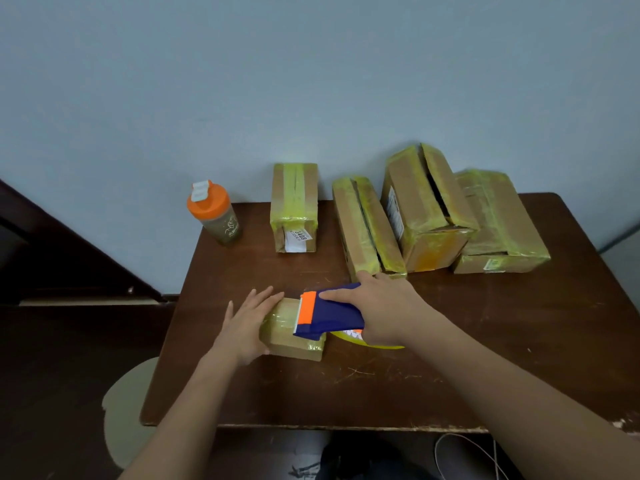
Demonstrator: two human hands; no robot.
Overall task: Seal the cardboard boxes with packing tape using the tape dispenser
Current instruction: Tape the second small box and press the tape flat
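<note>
A small cardboard box (289, 342) wrapped in yellowish tape lies on the brown table (450, 358), left of centre. My left hand (244, 325) rests flat against its left side with straight fingers. My right hand (384, 308) grips a blue and orange tape dispenser (327, 315) whose orange front edge lies on the box's top. The yellow tape roll (349, 339) shows partly beneath my right hand.
Several taped cardboard boxes stand along the wall at the back: one upright (294, 207), one leaning (367, 225), a taller one (424, 207) and a flat one (500, 225). An orange-lidded bottle (214, 213) stands at the back left corner. A cable (467, 455) lies below the table's front edge.
</note>
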